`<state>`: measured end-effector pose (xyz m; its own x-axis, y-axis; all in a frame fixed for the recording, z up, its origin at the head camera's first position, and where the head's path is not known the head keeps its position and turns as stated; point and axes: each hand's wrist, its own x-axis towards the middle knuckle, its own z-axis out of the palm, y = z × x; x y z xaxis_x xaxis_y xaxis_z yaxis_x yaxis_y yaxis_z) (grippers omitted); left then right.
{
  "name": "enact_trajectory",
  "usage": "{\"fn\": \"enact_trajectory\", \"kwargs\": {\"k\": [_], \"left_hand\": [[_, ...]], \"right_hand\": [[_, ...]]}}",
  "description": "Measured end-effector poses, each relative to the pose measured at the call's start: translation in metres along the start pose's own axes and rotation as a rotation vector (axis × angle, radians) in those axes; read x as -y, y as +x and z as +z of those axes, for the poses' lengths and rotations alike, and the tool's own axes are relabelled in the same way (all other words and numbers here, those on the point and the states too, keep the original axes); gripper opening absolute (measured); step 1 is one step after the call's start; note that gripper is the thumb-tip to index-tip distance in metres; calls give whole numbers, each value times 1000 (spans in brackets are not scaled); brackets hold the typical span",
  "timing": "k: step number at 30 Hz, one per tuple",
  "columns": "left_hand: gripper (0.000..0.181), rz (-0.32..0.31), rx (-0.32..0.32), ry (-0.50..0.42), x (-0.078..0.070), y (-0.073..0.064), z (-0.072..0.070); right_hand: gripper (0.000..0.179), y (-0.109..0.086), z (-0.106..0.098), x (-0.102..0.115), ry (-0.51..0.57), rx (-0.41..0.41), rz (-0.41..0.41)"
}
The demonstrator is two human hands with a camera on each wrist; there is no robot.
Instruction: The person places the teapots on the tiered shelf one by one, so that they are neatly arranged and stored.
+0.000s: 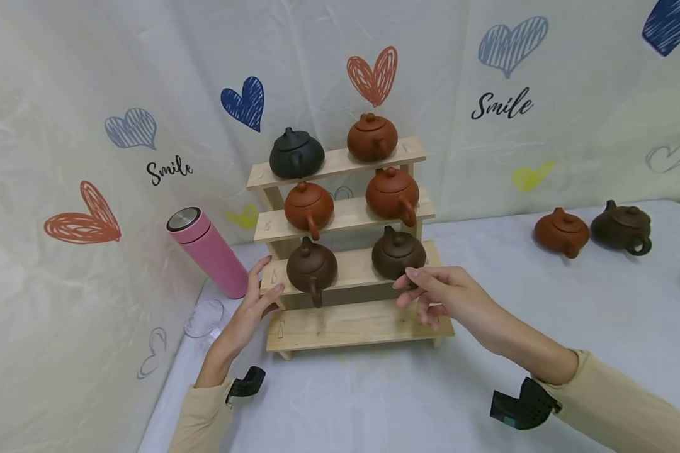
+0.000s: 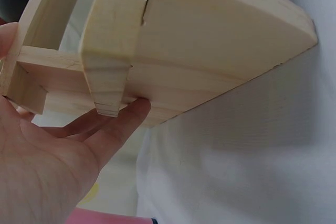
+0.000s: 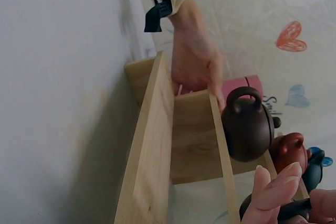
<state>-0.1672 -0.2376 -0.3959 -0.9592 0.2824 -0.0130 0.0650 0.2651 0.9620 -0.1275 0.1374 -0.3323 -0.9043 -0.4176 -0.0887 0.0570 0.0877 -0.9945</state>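
A tiered wooden display stand (image 1: 340,327) stands on the white-covered table. Its left end is held by my left hand (image 1: 240,321), thumb at one step's edge and fingers along the side boards (image 2: 184,40). On the second step from the bottom, at the right, sits a dark brown teapot (image 1: 395,250). My right hand (image 1: 459,296) pinches its handle (image 3: 294,210) between thumb and fingers. Another dark brown teapot (image 1: 310,264) is on the same step, to the left. Two reddish teapots, one left (image 1: 306,202) and one right (image 1: 391,189), occupy the step above.
The top step carries a black teapot (image 1: 296,157) and a reddish teapot (image 1: 368,138). A pink flask (image 1: 218,255) and a clear round object (image 1: 205,318) stand left of the stand. Far right are a reddish teapot (image 1: 558,231) and a dark teapot (image 1: 617,228). A printed curtain hangs behind.
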Motion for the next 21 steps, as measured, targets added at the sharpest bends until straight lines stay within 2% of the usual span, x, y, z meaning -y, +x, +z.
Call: {"fn": "enact_trajectory", "kwargs": {"k": [16,21], "left_hand": [[71,-3,-21,-12,1,-1,-4],[72,-11,-3,-25,2,1,-1]], "right_hand": [[43,10,6,1,19,-16,3],[42,6,3,-2,24,4,-13]]}}
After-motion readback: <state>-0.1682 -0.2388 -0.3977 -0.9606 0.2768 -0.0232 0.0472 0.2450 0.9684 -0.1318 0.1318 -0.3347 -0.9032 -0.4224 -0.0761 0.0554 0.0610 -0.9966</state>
